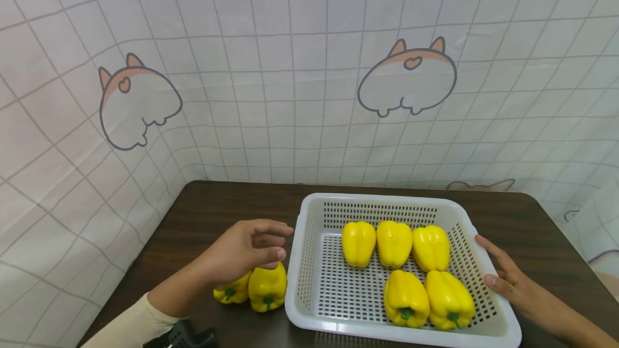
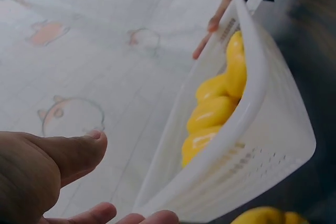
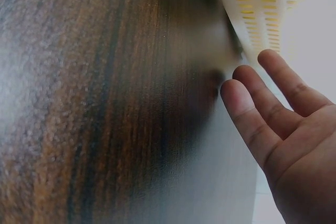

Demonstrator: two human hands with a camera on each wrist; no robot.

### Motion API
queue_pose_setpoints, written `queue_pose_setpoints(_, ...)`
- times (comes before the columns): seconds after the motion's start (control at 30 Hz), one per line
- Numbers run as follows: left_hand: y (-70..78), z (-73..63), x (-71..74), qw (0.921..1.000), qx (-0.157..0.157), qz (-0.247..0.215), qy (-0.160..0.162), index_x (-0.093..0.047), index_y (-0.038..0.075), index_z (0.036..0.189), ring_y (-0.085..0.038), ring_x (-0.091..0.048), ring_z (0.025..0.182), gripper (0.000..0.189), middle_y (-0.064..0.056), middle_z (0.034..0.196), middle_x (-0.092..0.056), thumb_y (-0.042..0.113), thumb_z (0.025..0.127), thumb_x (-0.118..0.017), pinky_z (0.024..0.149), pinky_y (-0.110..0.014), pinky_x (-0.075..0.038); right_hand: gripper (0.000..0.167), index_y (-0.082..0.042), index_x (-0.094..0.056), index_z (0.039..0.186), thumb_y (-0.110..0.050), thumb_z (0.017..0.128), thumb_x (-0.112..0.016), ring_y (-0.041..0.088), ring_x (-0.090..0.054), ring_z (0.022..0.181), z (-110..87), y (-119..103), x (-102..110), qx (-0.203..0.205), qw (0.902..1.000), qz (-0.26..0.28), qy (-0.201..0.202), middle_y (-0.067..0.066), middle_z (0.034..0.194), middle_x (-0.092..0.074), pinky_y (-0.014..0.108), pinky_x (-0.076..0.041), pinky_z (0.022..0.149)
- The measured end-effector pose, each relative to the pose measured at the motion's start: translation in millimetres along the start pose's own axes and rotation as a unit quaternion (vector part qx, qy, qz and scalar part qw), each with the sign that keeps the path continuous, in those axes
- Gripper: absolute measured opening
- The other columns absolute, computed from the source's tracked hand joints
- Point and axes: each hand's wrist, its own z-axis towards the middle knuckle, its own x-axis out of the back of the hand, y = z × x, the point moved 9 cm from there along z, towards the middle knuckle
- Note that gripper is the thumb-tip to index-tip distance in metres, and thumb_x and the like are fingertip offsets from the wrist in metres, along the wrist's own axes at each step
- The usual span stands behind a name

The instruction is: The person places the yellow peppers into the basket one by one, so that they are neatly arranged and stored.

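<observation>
A white plastic basket [image 1: 296,278] with slotted sides stands on the dark table, holding several yellow bell peppers [image 1: 394,244] in its middle and right part. My left hand [image 1: 244,251] hovers beside the basket's left rim with nothing in it, its thumb apart from its loosely bent fingers. Below that hand two more yellow bell peppers [image 1: 268,288] lie on the table, the left one partly hidden by the hand. My right hand [image 1: 512,281] rests at the basket's right rim; in the right wrist view its fingers [image 3: 247,114] are extended beside the slotted wall.
The dark wood-grain table [image 1: 242,203] reaches back to a white curtain [image 1: 309,95] with a grey grid and corgi drawings. Under my left wrist a black device [image 1: 186,334] shows at the bottom edge.
</observation>
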Motion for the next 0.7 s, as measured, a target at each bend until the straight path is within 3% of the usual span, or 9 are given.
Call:
queue_pose_setpoints(0.47,-33.1,-20.6,50.3,0.9992,0.025,-0.004,0.031,-0.06,0.003,0.138,-0.042,-0.052,0.132,0.048,-0.024,0.146,-0.052,0.019,0.095,-0.076,0.089,-0.042,-0.059,0.07,-0.044,0.018,0.158,-0.018,0.111,-0.026,0.02,-0.07,0.107,0.2,-2.1,-1.3,0.009,1.0,0.003,-0.001,0.056,0.146,-0.005,0.053,-0.061,0.068)
queue_pose_setpoints(0.7,-53.4,-31.3,72.4,0.9977,0.042,0.01,0.051,-0.057,0.003,0.142,-0.039,-0.056,0.129,0.051,-0.026,0.142,-0.055,0.022,0.098,-0.073,0.091,-0.043,-0.058,0.069,-0.045,0.018,0.158,-0.019,0.111,-0.026,0.02,-0.07,0.107,-1.6,-0.9,0.6,0.001,1.0,-0.008,0.002,0.056,0.147,-0.007,0.052,-0.061,0.068)
